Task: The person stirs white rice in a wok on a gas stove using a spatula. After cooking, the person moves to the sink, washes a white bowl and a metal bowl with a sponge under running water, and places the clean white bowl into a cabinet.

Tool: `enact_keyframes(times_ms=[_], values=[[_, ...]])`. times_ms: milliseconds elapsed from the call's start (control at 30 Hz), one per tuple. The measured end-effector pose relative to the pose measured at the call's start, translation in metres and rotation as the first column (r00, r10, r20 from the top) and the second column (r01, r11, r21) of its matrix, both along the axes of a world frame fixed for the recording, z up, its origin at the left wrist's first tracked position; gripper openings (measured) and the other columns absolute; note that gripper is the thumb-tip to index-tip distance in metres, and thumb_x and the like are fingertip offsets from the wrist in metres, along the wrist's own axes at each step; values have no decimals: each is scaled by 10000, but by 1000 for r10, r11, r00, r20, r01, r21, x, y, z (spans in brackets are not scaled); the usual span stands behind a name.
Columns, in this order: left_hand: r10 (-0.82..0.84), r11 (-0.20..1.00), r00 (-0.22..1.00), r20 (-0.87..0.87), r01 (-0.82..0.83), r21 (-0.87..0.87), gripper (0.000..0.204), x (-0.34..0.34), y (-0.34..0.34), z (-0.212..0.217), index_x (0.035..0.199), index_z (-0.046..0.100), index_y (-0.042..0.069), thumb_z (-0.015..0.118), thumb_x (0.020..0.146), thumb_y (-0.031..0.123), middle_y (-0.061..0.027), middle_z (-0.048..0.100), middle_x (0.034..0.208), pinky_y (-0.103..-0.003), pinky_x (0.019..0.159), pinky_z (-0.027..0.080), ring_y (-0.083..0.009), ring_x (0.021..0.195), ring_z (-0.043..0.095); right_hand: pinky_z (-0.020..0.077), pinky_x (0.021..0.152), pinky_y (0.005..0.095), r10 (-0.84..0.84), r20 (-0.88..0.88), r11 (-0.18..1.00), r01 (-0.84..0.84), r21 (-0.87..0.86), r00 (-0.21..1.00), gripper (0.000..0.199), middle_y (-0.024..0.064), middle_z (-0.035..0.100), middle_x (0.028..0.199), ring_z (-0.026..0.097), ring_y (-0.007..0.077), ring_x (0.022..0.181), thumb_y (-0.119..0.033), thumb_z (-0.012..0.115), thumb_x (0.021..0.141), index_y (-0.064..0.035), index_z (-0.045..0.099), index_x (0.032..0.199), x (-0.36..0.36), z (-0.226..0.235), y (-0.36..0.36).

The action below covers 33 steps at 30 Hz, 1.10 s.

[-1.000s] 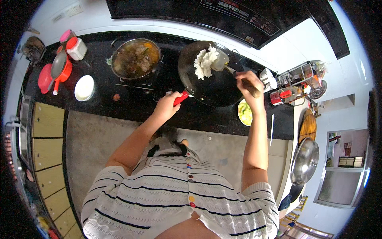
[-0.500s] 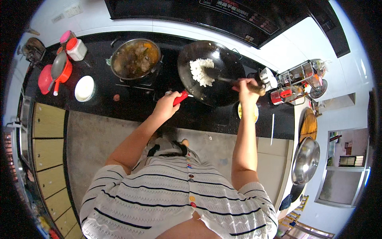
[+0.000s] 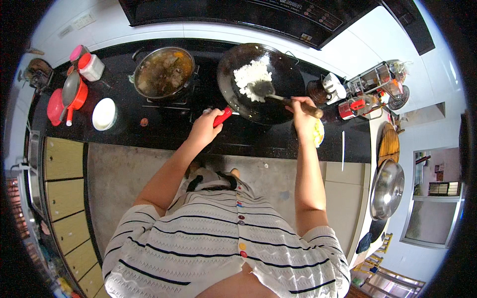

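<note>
A black wok point(image 3: 280, 69) rests on the stove, with a heap of white rice point(image 3: 251, 74) toward its left side. My left hand point(image 3: 202, 130) is closed round the wok's red handle point(image 3: 223, 117). In my right hand point(image 3: 302, 117) is a spatula point(image 3: 277, 97) with a metal shaft and wooden grip. Its blade lies against the near right edge of the rice, partly over it. Beside my right wrist a dish of yellow food point(image 3: 318, 132) is partly hidden by the forearm.
Left of the wok, a pot of brown stew point(image 3: 164, 74) stands on the stove. Farther left are a white bowl point(image 3: 105, 114), a red pan point(image 3: 75, 92) and a red-lidded jar point(image 3: 91, 67). On the right are a wire rack point(image 3: 372, 79) and a steel lid point(image 3: 387, 191).
The spatula blade has swung left and nearer, onto the rice's near edge. The rice heap looks more spread out. My left hand keeps its grip. The whole view has shifted slightly.
</note>
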State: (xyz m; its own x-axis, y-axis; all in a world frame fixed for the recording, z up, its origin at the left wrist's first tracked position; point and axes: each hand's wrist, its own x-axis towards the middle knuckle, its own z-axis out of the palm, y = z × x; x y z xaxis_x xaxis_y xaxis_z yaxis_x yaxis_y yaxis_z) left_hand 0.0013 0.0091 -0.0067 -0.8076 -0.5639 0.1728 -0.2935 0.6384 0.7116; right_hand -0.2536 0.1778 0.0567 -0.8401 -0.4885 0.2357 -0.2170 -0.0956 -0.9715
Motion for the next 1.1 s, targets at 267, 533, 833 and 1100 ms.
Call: enact_keyframes(times_ms=[267, 533, 833, 1100], values=[[-19, 999, 999, 33, 18, 40, 378, -10, 3, 5, 1115, 541, 93, 702, 773, 102, -167, 582, 1031, -434, 778, 513, -382, 919, 597, 571, 691, 278, 17, -46, 1000, -18, -22, 999, 28, 94, 655, 845, 631, 133, 756, -16, 603, 854, -7, 609, 829, -11, -2, 11], [14, 1000, 1000, 1, -14, 9, 389, -2, 1, -3, 1119, 542, 98, 708, 767, 100, -171, 581, 1034, -441, 778, 514, -384, 914, 599, 583, 589, 286, 75, -48, 935, -53, 351, 996, 94, 117, 634, 784, 650, 178, 664, -47, 607, 846, 46, 588, 842, 8, 94, 38], [11, 1000, 999, -30, -11, 7, 370, -5, 0, -4, 1106, 556, 91, 707, 769, 96, -170, 594, 979, -431, 763, 501, -390, 899, 592, 495, 719, 273, 171, -491, 961, -36, 273, 855, 71, 88, 672, 827, 652, 172, 774, -17, 675, 774, -23, 652, 841, -25, 52, -23], [0, 1000, 1000, -23, 0, 15, 400, -8, 0, -15, 1133, 539, 107, 710, 772, 117, -191, 583, 1022, -452, 752, 515, -396, 885, 607, 486, 718, 252, 138, -331, 973, -66, 220, 933, 32, 38, 667, 794, 620, 111, 771, -19, 646, 819, -29, 657, 847, -37, 37, -24]])
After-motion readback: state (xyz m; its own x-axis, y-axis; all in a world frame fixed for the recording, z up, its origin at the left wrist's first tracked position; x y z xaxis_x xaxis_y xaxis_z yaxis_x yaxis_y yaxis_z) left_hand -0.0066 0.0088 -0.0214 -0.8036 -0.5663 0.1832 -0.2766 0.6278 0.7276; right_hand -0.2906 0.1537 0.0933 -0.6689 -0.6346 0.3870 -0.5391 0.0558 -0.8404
